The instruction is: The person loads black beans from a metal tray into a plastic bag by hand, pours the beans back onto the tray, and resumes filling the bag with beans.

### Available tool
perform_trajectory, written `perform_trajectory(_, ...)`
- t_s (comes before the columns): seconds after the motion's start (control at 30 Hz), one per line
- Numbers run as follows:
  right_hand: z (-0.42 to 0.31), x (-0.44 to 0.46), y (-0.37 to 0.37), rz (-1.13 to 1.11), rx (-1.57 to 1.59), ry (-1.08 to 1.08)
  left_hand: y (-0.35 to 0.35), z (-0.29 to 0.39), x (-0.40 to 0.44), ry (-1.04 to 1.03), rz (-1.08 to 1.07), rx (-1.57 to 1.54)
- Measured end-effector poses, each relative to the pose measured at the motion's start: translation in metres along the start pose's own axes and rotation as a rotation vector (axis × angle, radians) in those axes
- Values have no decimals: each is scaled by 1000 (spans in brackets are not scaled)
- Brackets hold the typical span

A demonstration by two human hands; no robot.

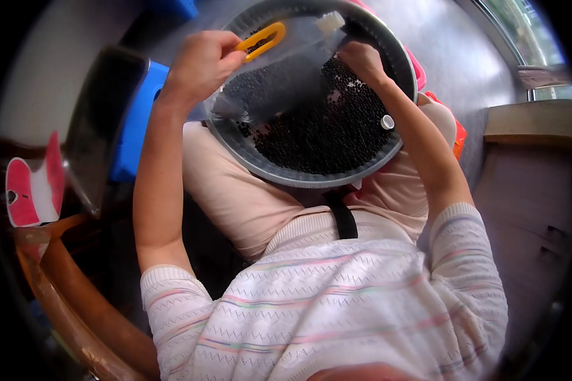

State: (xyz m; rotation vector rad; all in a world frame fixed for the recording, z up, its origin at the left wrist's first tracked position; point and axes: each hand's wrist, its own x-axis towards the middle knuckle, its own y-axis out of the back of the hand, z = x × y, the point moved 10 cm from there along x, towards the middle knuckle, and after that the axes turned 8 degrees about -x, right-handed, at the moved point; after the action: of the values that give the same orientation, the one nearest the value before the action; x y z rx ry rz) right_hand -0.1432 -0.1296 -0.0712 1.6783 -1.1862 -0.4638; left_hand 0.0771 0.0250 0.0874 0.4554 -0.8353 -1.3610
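Observation:
My left hand (208, 63) is closed on the yellow handle of a clear plastic jug (292, 47), which lies tilted over a grey basin. Its open white neck points up and to the right. Small round black beans (324, 133) cover the bottom of the basin (260, 170), which rests on my lap. My right hand (362, 61), curled into a fist, is just below the jug's neck, over the beans. What its fingers hold, if anything, is hidden. A white screw cap (387, 122) lies at the basin's right side.
A blue plastic stool (136, 127) and a dark panel (98, 120) are to my left. A wooden chair arm (89, 305) curves at lower left, near a pink and white object (35, 187). On the right stands a brown cabinet (527, 190).

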Motion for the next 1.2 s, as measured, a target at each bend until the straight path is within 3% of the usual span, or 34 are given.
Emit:
perform_trajectory(0.07, -16, -38, 5, -49, 30, 16, 22, 27, -15, -144, 235, 12)
perform_trajectory(0.13, -71, -99, -4, -165, 181, 263, 32, 55, -37, -255, 416, -19)
perform_trajectory(0.17, -103, -128, -18, -335, 112, 424, 35, 69, -48, -315, 505, -34)
perform_trajectory(0.23, -136, -164, -17, -381, 40, 638, 10, 83, -60, -340, 421, -112)
perform_trajectory(0.3, -102, -151, -5, -289, -22, 472, -48, 71, -68, -215, 131, -252)
perform_trajectory(0.37, -50, -127, 20, -287, -179, 251, -118, 54, -82, -142, -237, -122)
perform_trajectory(0.57, 15, -137, 27, -646, -521, 84, -234, 11, -107, 96, -629, 113)
perform_trajectory(0.63, 24, -141, 16, -719, -559, 78, -258, 12, -100, 83, -591, 66)
perform_trajectory(0.83, 45, -103, 19, -562, -316, 36, -292, 21, -37, 46, -306, -66)
perform_trajectory(1.0, 64, -65, 41, -443, -45, -65, -280, 32, 5, -24, -347, -1)
perform_trajectory(1.1, 72, -58, 44, -458, -36, -117, -266, 10, 48, -61, -108, -34)
perform_trajectory(1.2, 64, -54, 54, -431, 3, -93, -276, -29, 96, 81, 211, -27)
